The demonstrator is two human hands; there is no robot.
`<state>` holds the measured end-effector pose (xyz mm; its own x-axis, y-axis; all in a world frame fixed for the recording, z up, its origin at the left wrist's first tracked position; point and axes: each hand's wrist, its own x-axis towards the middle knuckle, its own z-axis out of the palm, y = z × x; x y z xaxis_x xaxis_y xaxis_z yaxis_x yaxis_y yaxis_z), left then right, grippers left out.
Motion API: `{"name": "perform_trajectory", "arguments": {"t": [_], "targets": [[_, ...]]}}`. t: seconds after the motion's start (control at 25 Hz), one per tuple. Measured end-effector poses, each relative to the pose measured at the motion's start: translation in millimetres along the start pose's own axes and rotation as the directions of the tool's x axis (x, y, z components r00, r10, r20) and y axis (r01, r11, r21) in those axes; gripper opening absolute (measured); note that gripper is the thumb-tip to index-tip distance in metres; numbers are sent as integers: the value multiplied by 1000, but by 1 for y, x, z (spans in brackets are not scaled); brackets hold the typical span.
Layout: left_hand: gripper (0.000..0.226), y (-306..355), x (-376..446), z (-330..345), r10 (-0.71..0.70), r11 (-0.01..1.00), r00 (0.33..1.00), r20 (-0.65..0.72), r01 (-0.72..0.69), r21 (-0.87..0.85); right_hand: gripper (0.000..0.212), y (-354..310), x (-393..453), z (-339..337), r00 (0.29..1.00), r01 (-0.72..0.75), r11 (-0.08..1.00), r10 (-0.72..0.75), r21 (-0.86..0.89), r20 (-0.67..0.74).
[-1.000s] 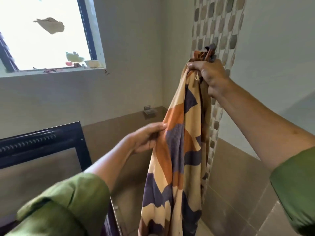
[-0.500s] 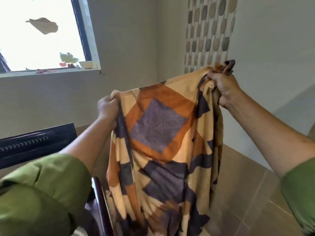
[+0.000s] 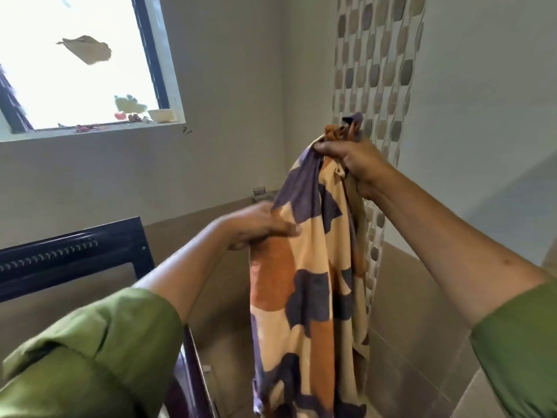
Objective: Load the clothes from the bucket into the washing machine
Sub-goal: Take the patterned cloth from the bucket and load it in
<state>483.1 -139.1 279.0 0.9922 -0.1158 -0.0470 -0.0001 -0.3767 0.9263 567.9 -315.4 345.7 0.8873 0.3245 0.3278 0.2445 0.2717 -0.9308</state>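
Two hands hold one patterned cloth (image 3: 304, 291) aloft, right of the raised dark lid (image 3: 72, 254): left hand (image 3: 259, 224) grasps its edge, right hand (image 3: 352, 161) bunches the top. Mid-transfer, probably; next, lowering it leftward into the unseen drum.

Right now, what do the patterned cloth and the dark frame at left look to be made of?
Patterned cloth: soft woven fabric, probably cotton, matte; it hangs in limp folds from the right hand.
Dark frame: glossy, hard, likely plastic or coated metal; highlights run along its edge. Which one, I cannot tell.
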Motion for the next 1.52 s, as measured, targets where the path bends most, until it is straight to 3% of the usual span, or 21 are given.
{"name": "perform_trajectory", "arguments": {"t": [0.12,0.2,0.28,0.32,0.4,0.44,0.48,0.56,0.64,0.72,0.84,1.0,1.12,1.2,1.28,1.32,1.36,1.4,1.44,1.48,1.52], "targets": [[11,-59,-4,24,-242,921,966,94,198,336,18,-7,7,-7,959,36,994,-6,101,-284],[12,-90,-6,18,-368,801,930,8,313,511,15,-4,10,-23,905,50,998,-29,37,-424],[17,-100,-9,-13,-331,808,894,-301,433,400,16,2,9,-41,878,44,998,-55,-34,-476],[22,-94,-10,-31,-256,873,826,-503,421,247,16,6,8,-48,876,44,998,-58,-40,-478],[29,-63,-2,-59,-114,987,634,-765,163,-11,12,15,7,-52,898,25,998,-44,-49,-439],[32,-39,6,-62,-34,999,613,-789,9,-36,9,21,5,-48,927,10,999,-26,-44,-374],[34,-11,13,-54,54,993,645,-762,-116,-27,8,27,3,-39,963,-2,999,-8,-35,-270],[31,33,29,-24,192,976,775,-602,-214,37,6,37,-4,-16,999,-4,997,7,-72,37],[18,55,40,0,246,969,862,-443,-237,76,10,40,-10,2,947,20,979,46,-203,318],[13,60,39,4,207,975,881,-425,-219,22,25,41,-11,5,908,20,957,103,-288,405],[8,48,22,-4,153,987,929,-338,-162,0,28,40,-11,2,947,57,894,93,-445,308],[49,12,7,-17,-19,1000,994,-111,19,0,24,36,-2,6,1000,-13,924,17,-382,7],[36,-10,-6,-27,-94,961,995,-45,102,256,4,27,8,0,983,-8,977,-32,-214,-182],[15,-28,-12,-32,-174,838,985,-6,151,524,9,20,10,-9,961,18,990,-55,-139,-271],[25,-46,-14,-44,-207,678,968,-144,249,692,7,18,11,-19,937,-4,992,-42,-130,-346],[29,-52,-13,-56,-158,662,935,-318,339,668,6,18,10,-22,920,-27,993,-19,-111,-391],[26,-55,-10,-68,-49,728,845,-532,395,560,6,19,10,-24,896,-52,996,16,-67,-444],[20,-50,-9,-77,73,857,695,-715,323,401,7,20,8,-23,869,-55,998,53,10,-491],[15,-40,-8,-83,124,969,553,-824,109,220,9,21,9,-18,854,-36,993,87,108,-513],[14,-26,-6,-81,111,990,514,-851,-129,52,12,20,9,-8,859,-4,979,106,202,-501],[15,-9,-1,-67,117,957,580,-806,-284,-65,15,20,10,5,880,26,957,116,290,-461]]}}
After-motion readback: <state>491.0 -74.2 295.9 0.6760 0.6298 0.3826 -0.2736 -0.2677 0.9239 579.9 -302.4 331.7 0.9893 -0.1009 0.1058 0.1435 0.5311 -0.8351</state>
